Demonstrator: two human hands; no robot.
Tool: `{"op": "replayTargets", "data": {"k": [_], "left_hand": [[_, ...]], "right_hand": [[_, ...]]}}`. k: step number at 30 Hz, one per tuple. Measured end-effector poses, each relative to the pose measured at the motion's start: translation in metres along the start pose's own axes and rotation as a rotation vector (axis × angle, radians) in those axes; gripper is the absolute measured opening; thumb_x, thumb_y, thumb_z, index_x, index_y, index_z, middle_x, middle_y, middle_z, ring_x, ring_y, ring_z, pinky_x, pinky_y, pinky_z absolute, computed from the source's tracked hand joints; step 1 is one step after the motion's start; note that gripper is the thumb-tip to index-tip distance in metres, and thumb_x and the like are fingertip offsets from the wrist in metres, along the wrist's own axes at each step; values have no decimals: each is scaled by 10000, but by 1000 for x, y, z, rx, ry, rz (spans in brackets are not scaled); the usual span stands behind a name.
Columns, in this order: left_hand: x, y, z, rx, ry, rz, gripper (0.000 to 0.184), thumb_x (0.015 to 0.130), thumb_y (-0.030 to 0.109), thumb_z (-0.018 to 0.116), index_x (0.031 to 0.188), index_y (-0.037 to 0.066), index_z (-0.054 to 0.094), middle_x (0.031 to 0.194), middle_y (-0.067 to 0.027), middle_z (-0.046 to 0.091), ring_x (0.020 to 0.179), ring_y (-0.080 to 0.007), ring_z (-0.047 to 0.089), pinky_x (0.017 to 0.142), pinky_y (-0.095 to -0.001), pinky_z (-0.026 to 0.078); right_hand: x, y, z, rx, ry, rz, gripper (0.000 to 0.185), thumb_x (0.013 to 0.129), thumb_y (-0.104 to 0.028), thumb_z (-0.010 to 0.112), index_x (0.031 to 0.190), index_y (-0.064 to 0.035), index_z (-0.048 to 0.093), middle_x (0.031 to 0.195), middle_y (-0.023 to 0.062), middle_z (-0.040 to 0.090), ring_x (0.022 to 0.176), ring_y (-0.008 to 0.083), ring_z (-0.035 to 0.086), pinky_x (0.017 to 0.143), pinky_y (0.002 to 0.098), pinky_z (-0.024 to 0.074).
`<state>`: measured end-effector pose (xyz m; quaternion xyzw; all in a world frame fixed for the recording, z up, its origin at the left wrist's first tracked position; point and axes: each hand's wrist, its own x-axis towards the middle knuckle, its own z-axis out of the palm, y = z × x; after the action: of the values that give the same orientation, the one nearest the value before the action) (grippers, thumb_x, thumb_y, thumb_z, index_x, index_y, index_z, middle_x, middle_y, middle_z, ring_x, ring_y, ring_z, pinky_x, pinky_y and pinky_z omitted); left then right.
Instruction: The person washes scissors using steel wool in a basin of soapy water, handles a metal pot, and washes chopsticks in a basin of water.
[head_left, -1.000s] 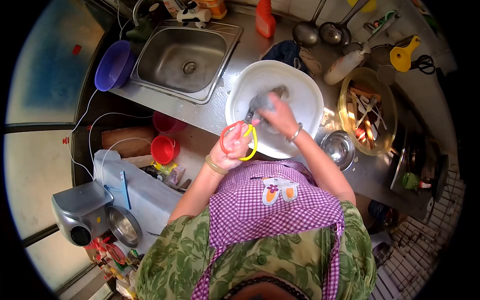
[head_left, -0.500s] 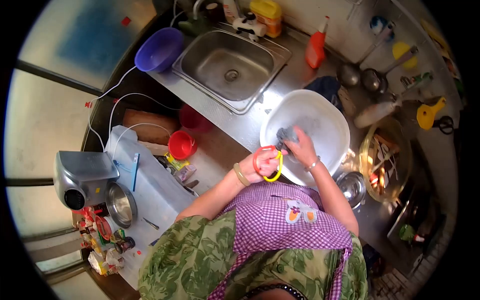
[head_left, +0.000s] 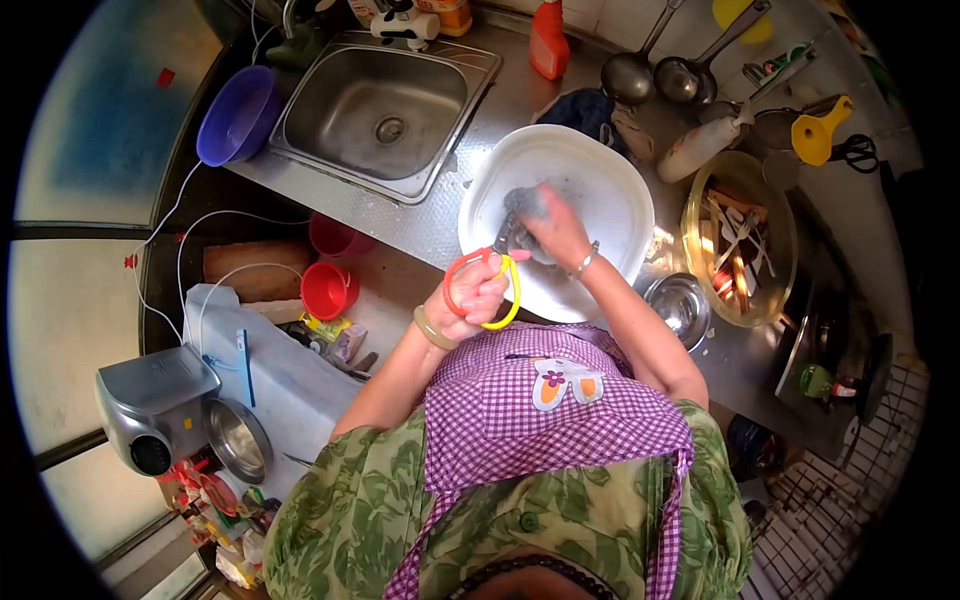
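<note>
My left hand (head_left: 474, 297) is closed around the looped handles of scissors, one loop red and the other yellow (head_left: 516, 300). It is at the near left rim of a white basin (head_left: 630, 255). Inside the basin, my right hand (head_left: 558, 228) grips a grey, crumpled scrubber or cloth (head_left: 524, 204), whose exact kind I cannot make out. The scrubber sits just beyond the scissor handles, and the blades are mostly hidden by it. Greyish water or suds seem to cover the basin's bottom.
A steel sink (head_left: 440, 165) lies left of the basin, with a purple tub (head_left: 238, 115) beyond it. On the right are a metal bowl (head_left: 678, 310) and a yellowish basin of utensils (head_left: 785, 285). A red spray bottle (head_left: 549, 42) stands behind.
The whole view has shifted, so the counter and basin appear farther left and higher. Both hands keep their holds, and the right hand with the grey scrubber has moved slightly within the basin.
</note>
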<state>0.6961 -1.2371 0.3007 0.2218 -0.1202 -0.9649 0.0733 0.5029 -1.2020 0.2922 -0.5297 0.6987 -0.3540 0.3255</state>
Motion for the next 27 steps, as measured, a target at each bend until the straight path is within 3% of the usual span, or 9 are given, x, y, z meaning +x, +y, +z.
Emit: {"op": "replayTargets", "data": {"k": [2,5,6,10,13,19,20,23,27], "left_hand": [[4,4,-5,22,-12,31,452,947,243,469,1280,-41,355,624,29,416,388,1,342,321,-149,303],[7,5,0,28,-42,-21,461,949,250,464,1282,-47,348,622,29,419,383,2,348,317,-149,304],[3,8,10,69,-11,-41,458,950,246,460,1280,-51,349,624,29,419,381,-1,348,316,-152,305],[5,8,-5,68,-3,-23,462,950,253,458,1283,-49,350,627,30,419,383,-3,352,321,-156,308],[8,2,-5,63,-4,-46,457,951,258,456,1284,-37,350,631,31,418,385,-3,358,320,-157,306],[4,5,3,61,-4,-18,449,954,259,451,1281,-29,345,622,33,405,383,-3,355,318,-159,310],[4,1,3,38,27,-27,441,956,256,446,1278,-30,348,622,31,406,376,-5,354,317,-160,315],[1,-2,-2,48,-37,-67,430,963,252,429,1274,-33,348,623,29,407,373,-8,353,317,-159,322],[2,-1,-6,12,-50,-1,417,972,227,394,1286,-41,333,616,28,405,370,-7,351,313,-156,330]], "right_hand": [[-3,6,3,-28,-55,-160,393,773,-288,629,1012,6,528,985,243,572,929,414,543,798,410,436],[0,6,-6,-199,19,-133,367,777,-281,620,1017,-16,536,969,217,578,920,391,550,796,410,437],[3,8,-6,-115,75,-61,330,777,-261,612,1006,-34,541,952,199,580,903,379,555,789,407,436],[-6,-7,-11,-49,-102,-187,307,764,-234,610,998,-43,557,940,187,586,897,366,555,782,394,439],[5,2,-15,-133,-116,-45,304,760,-230,616,990,-41,556,928,184,588,894,363,557,779,394,440],[-4,21,10,-6,55,-168,331,766,-257,623,987,-25,540,935,206,588,894,383,557,777,402,437],[-1,-7,-8,-12,-60,-10,340,775,-279,613,988,-26,539,918,214,588,894,390,554,771,408,436],[7,9,-3,25,35,50,344,777,-290,607,984,-27,526,902,222,588,879,404,552,761,417,438],[-4,12,8,-52,36,-129,340,779,-275,601,998,-32,512,918,230,591,872,416,555,749,423,441]]}}
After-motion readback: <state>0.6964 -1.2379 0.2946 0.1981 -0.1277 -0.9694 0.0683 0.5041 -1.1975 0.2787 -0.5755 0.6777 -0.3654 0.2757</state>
